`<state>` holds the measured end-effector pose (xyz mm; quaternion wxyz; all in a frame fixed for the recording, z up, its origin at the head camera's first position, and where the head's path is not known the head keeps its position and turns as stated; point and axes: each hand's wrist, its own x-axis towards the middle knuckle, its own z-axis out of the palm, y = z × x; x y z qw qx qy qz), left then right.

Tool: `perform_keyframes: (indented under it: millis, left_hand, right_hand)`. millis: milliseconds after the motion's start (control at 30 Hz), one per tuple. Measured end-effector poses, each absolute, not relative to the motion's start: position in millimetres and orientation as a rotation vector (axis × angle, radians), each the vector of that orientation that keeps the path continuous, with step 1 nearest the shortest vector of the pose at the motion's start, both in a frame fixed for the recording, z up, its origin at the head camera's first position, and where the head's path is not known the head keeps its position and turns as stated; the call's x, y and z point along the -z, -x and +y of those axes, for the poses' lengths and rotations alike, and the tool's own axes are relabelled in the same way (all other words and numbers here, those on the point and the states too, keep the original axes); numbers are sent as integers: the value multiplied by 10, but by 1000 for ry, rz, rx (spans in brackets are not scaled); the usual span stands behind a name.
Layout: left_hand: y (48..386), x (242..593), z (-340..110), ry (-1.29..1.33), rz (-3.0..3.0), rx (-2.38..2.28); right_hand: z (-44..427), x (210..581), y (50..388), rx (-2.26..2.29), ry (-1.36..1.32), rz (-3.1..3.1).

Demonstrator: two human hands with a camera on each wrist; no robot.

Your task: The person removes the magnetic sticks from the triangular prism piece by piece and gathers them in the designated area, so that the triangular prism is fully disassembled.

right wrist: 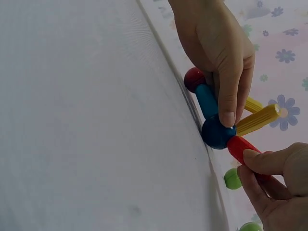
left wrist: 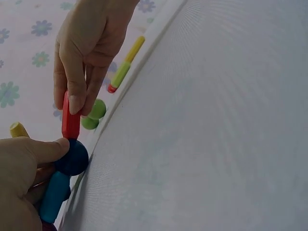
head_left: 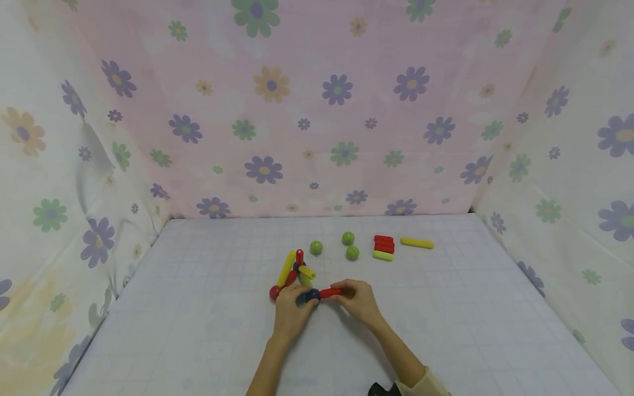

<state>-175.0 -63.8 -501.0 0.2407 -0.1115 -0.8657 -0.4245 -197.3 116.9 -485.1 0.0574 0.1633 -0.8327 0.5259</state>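
My left hand (head_left: 291,312) holds a dark blue ball (left wrist: 74,160) between thumb and fingers. A lighter blue rod (left wrist: 54,198) joins that ball to a red ball (right wrist: 193,79). In my right hand (head_left: 361,302) is a red rod (left wrist: 70,121), pinched by thumb and fingertips, its end touching the dark blue ball. Behind the left hand, more of the structure shows: a yellow rod (head_left: 286,268) slants up from the red ball, and a shorter yellow rod (head_left: 307,272) sticks out near an upright red rod (head_left: 299,257). The left fingers partly cover these joints.
Several loose pieces lie farther back on the white table (head_left: 198,330): green balls (head_left: 348,238), red rods (head_left: 383,243), a yellow-green rod (head_left: 383,256) and a yellow rod (head_left: 417,243). Flowered cloth (head_left: 307,110) walls the back and sides. A dark object (head_left: 383,389) shows at the bottom edge.
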Motion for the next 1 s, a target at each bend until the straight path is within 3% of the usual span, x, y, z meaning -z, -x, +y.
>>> perform_keyframes:
  millis: [467,1000]
  left_hand:
    - [1742,4975,-648,287,-2421,1167]
    - [1741,4968,-704,331,-2465,1106]
  right_hand:
    - [1284,4827,2060,-1793,-415,-2432]
    - [2188,4872,2432,-1729,-32,-2492]
